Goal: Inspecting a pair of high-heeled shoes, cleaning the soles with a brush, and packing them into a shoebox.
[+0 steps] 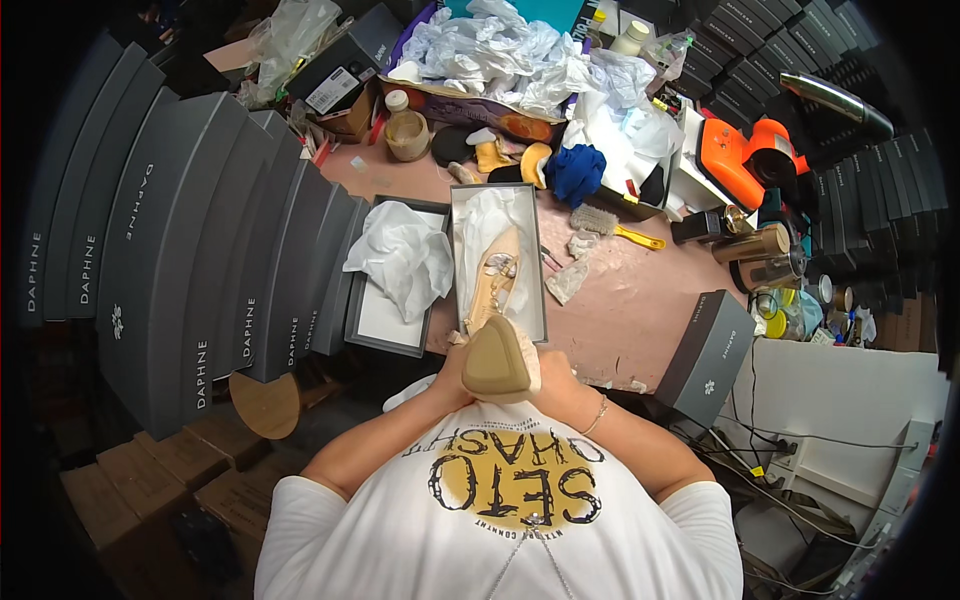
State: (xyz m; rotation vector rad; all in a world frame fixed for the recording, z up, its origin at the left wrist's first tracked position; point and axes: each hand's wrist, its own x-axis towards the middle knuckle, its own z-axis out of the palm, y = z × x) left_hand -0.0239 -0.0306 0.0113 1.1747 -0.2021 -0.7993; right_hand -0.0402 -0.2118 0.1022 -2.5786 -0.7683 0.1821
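Observation:
Close in front of my chest is a beige shoe [497,362], its tan sole turned toward me. My left hand [454,372] grips it on one side and my right hand [556,382] on the other; the shoe hides most of my fingers. Just beyond my hands lies an open grey shoebox [540,262] lined with white tissue paper [486,212]. A second beige shoe [494,270] with a jewelled strap rests in that box. To its left is the box's likely lid, a shallow grey tray [390,328], with crumpled white tissue [402,262] in it.
Tall stacks of grey shoeboxes [170,250] stand at left. A closed grey box [706,350] sits at the table's right edge. Farther back are a yellow-handled brush [610,225], a blue cloth [576,174], a jar [407,134], a paper-filled carton [480,108] and an orange tool [735,165].

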